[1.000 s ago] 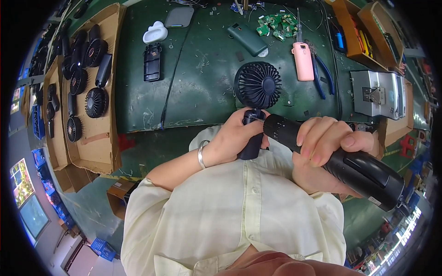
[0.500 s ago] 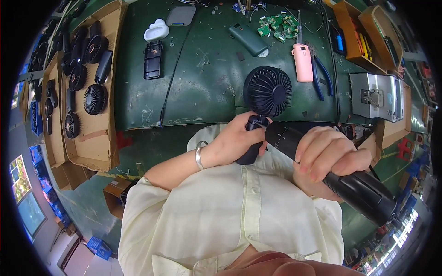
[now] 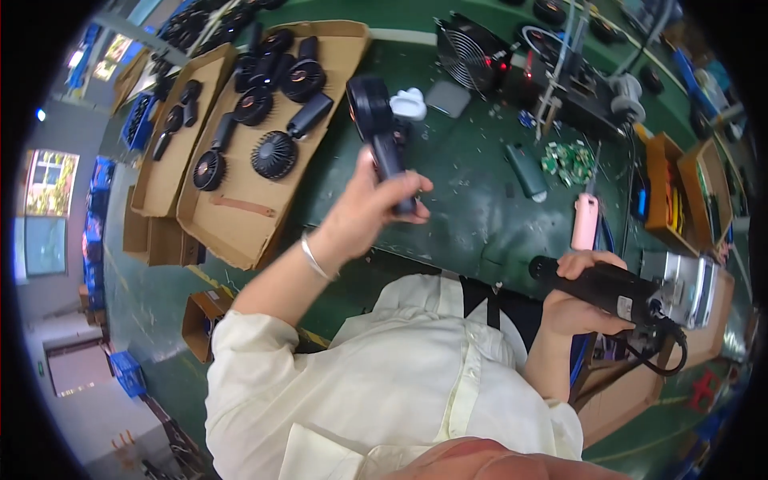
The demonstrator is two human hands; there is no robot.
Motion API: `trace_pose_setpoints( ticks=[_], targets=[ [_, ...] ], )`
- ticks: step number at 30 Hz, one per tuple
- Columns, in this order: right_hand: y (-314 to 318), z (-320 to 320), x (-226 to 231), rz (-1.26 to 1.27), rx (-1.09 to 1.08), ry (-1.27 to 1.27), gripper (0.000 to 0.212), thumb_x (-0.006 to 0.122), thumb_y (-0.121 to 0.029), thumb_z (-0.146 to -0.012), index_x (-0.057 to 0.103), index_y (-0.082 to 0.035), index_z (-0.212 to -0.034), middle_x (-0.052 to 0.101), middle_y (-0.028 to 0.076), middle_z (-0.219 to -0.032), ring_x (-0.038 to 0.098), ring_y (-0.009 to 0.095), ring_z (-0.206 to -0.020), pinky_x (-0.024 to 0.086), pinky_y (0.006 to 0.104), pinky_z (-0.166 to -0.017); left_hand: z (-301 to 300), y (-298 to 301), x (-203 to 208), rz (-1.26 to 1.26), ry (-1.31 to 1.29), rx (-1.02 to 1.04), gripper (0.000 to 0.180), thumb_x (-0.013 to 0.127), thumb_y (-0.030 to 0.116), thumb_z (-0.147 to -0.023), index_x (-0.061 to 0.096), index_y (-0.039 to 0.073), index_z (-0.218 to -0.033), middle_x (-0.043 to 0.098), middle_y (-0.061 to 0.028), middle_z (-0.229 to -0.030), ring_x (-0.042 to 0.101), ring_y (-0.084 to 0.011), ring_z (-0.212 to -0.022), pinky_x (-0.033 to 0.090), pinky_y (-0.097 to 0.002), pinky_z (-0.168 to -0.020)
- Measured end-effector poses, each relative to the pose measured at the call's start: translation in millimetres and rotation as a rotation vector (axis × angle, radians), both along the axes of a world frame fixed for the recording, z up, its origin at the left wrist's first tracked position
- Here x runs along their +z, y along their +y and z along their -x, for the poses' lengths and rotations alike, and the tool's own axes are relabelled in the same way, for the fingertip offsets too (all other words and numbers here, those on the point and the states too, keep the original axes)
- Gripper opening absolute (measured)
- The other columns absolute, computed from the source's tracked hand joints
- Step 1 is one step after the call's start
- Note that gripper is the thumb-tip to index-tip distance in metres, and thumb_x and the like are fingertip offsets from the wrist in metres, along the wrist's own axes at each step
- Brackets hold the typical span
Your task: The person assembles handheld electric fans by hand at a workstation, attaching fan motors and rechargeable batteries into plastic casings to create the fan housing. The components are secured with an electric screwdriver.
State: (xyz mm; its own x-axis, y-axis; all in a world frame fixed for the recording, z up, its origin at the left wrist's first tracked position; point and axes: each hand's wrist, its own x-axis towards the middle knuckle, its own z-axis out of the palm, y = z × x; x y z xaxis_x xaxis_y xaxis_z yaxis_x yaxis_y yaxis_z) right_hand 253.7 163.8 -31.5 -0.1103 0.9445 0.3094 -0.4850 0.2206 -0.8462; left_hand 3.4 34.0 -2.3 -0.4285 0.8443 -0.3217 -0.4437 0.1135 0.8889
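Note:
My left hand (image 3: 364,204) grips the handle of a black handheld fan (image 3: 370,108), raised over the table's left part. The fan's head points away from me, beside the cardboard tray (image 3: 232,240), which holds several similar black fans (image 3: 274,154). At the right, my right hand (image 3: 588,300) is wrapped round a black electric screwdriver (image 3: 612,288). A cable leaves the tool's rear end, and its nose points left over the table's front edge. Close beyond it lies a pink handheld device (image 3: 586,222).
Green circuit boards (image 3: 568,162), a dark green case (image 3: 526,170) and a white cloud-shaped piece (image 3: 409,104) lie on the green table. A metal-framed fan (image 3: 470,58) stands at the back. At right are a cardboard box of tools (image 3: 666,184) and a silver metal box (image 3: 704,292).
My left hand has carried the fan away from the screwdriver, leftward toward the tray. My right hand has drawn the screwdriver to the right. The view has turned left.

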Motion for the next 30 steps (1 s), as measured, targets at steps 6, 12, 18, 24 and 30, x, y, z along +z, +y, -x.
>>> trace_pose_setpoints(
  ticks=[6, 12, 18, 24, 30],
  targets=[
    [6.1, 2.5, 4.5, -0.011, 0.125, 0.075, 0.097, 0.02, -0.089, -0.075, 0.052, 0.0, -0.094, 0.051, 0.009, -0.057, 0.049, 0.019, -0.048, 0.042, 0.0303, -0.05, 134.2, 50.8, 13.8, 0.024, 0.376, 0.041, 0.039, 0.065, 0.022, -0.089, 0.055, 0.0, -0.121, 0.062, -0.0053, -0.101, 0.054, -0.0064, -0.073, 0.042, -0.0189, -0.055],
    [3.9, -0.4, 2.2, -0.115, 0.112, 0.056, 0.092, 0.024, -0.088, -0.076, 0.051, -0.002, -0.094, 0.048, 0.007, -0.056, 0.047, 0.019, -0.048, 0.041, 0.0305, -0.05, 255.3, 68.3, -32.6, -0.122, 0.647, 0.709, 0.053, 0.062, 0.004, -0.082, 0.048, 0.001, -0.133, 0.06, -0.0175, -0.121, 0.062, -0.0229, -0.095, 0.051, -0.031, -0.08],
    [2.1, -2.6, -3.5, -0.136, 0.095, 0.158, 0.091, 0.023, -0.087, -0.077, 0.049, -0.001, -0.092, 0.049, 0.008, -0.056, 0.046, 0.019, -0.046, 0.042, 0.0322, -0.047, 329.9, -45.2, -54.7, 1.164, 1.185, 0.691, 0.072, 0.076, 0.043, -0.069, 0.059, -0.005, -0.119, 0.055, -0.0269, -0.127, 0.05, -0.0375, -0.121, 0.044, -0.0435, -0.097],
    [4.6, -2.6, 3.0, -0.1, 0.12, 0.089, 0.09, 0.022, -0.086, -0.078, 0.048, -0.001, -0.09, 0.048, 0.008, -0.055, 0.046, 0.019, -0.045, 0.043, 0.0318, -0.048, 319.1, -60.6, -36.2, 0.831, 0.639, 0.406, 0.084, 0.086, 0.047, -0.064, 0.058, -0.013, -0.116, 0.064, -0.0175, -0.111, 0.063, -0.0251, -0.096, 0.05, -0.036, -0.077],
    [-1.3, -3.8, -0.8, -0.16, 0.139, 0.096, 0.089, 0.031, -0.087, -0.076, 0.047, -0.001, -0.093, 0.049, 0.008, -0.057, 0.047, 0.019, -0.047, 0.044, 0.0313, -0.048, 283.6, -36.0, -23.2, 0.684, 0.998, 0.603, 0.089, 0.09, 0.022, -0.059, 0.04, -0.003, -0.128, 0.056, -0.0184, -0.118, 0.06, -0.0239, -0.101, 0.049, -0.0359, -0.085]
  ],
)
